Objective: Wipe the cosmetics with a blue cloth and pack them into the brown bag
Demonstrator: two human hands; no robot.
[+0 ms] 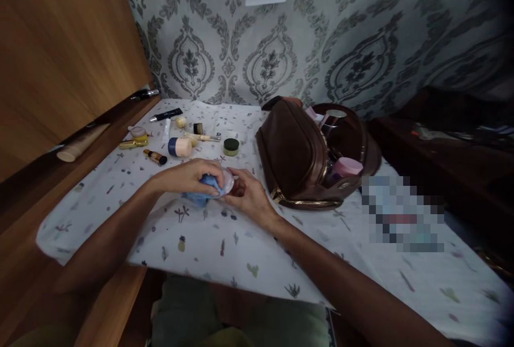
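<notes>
My left hand [188,175] is closed on a blue cloth [203,190] and presses it against a small clear jar [229,181]. My right hand [251,194] grips that jar from the right side; something reddish shows inside it. Both hands rest low over a white printed cloth [241,245] that covers the table. A brown cosmetic bag [297,157] lies open just right of my right hand, with a pink container [347,166] and other items inside.
Several small cosmetics lie at the back left: a blue-and-cream jar [179,146], a dark green jar [231,146], a black-gold lipstick [156,157], a black tube [166,115]. A cream tube [80,143] lies on the wooden ledge at left. A blurred patch [401,213] sits right.
</notes>
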